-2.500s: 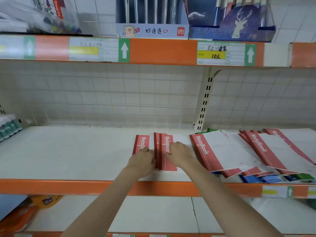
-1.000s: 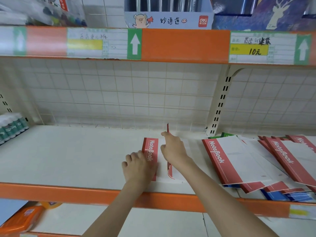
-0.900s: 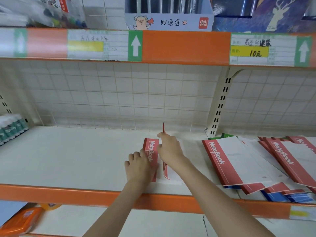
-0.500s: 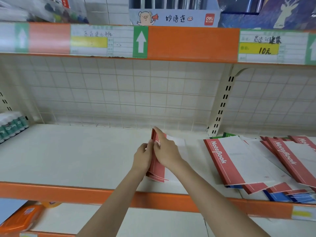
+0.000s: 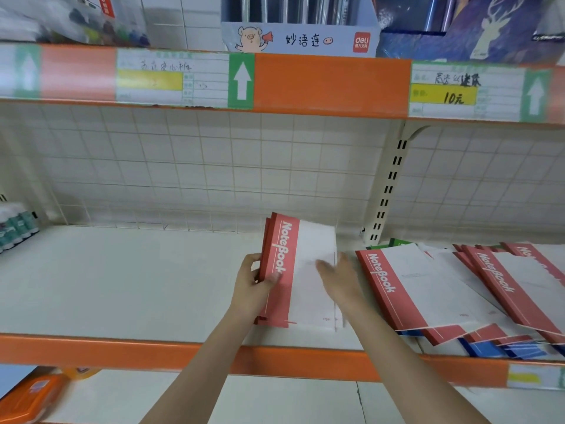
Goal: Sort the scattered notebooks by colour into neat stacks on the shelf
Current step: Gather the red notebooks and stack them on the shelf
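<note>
A small stack of red-and-white notebooks [image 5: 301, 270] lies on the white shelf [image 5: 137, 283], a little right of its middle. My left hand [image 5: 255, 286] grips the stack's red spine edge, thumb on top of the cover. My right hand [image 5: 339, 281] hovers blurred at the stack's right edge with fingers straight and spread, holding nothing. To the right lies a scattered pile of red notebooks [image 5: 428, 289]. Blue notebooks [image 5: 504, 350] peek out beneath them at the front, and a green one [image 5: 397, 242] shows at the back.
An upright shelf bracket [image 5: 388, 191] stands behind the pile. Small bottles [image 5: 16, 224] line the shelf's far left end. The orange shelf lip [image 5: 153, 350] runs along the front. The upper shelf [image 5: 330, 84] hangs low overhead. An orange pack [image 5: 30, 396] lies on the lower shelf.
The red notebooks, held on edge between both hands, now lie flat as one stack. My left hand moved onto the spine edge and my right hand let go and drew right.
</note>
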The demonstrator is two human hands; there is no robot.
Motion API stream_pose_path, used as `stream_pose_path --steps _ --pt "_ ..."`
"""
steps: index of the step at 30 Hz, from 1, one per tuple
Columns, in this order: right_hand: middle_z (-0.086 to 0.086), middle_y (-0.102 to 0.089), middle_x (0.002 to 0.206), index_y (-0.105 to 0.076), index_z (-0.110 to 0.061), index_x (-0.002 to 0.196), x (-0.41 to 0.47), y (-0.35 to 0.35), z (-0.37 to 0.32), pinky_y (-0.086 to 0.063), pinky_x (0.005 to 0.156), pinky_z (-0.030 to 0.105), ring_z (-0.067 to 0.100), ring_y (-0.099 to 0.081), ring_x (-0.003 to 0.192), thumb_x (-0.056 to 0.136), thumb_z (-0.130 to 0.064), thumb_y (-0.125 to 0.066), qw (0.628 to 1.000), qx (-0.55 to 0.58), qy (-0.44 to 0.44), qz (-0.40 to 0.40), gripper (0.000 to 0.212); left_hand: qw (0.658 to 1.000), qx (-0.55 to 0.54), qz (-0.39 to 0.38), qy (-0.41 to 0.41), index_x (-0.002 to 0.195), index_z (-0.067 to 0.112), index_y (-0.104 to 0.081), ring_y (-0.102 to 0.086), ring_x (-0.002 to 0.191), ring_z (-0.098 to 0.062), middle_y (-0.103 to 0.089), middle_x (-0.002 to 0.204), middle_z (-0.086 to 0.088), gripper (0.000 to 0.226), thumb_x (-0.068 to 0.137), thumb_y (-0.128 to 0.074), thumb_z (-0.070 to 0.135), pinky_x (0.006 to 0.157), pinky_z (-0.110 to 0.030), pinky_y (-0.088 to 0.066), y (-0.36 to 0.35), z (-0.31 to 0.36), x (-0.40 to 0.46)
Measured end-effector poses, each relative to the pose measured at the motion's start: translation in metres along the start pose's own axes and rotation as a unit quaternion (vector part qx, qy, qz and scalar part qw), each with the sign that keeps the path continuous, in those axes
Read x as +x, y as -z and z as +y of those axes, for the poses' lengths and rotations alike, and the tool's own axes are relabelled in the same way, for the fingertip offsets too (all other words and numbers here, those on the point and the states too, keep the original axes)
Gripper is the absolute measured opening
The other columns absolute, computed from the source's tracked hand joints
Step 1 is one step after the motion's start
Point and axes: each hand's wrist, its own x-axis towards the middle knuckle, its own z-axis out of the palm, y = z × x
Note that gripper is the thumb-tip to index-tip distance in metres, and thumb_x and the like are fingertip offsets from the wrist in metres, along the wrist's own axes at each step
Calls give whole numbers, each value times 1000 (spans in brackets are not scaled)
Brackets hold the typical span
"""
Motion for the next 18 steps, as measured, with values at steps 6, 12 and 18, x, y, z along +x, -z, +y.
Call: stream_pose_path --steps 6,12,18 --pt "-1 -71 103 -60 -19 106 -6 16 -17 -55 84 32 19 -67 101 90 -8 -59 945 304 117 -34 19 994 -45 -11 -103 110 20 -48 -65 92 -10 -65 105 4 23 93 -56 7 71 -18 -53 8 23 -3" --pt "-10 -70 106 -59 -25 112 -17 8 -13 -51 86 24 9 -63 106 92 -15 -57 931 326 160 -41 22 986 -126 -4 -106 108 26 -58 -68 89 -11 -70 101 5 20 89 -64 21 70 -23 -57 2 39 -3" --pt "-26 -61 114 -48 -33 124 -18 -10 6 -41 87 17 -13 -54 105 97 -12 -44 949 280 120 -87 35 993 -100 19 -50 110 24 -62 -69 88 -8 -72 98 6 27 85 -69 31 68 -15 -53 -9 14 0"
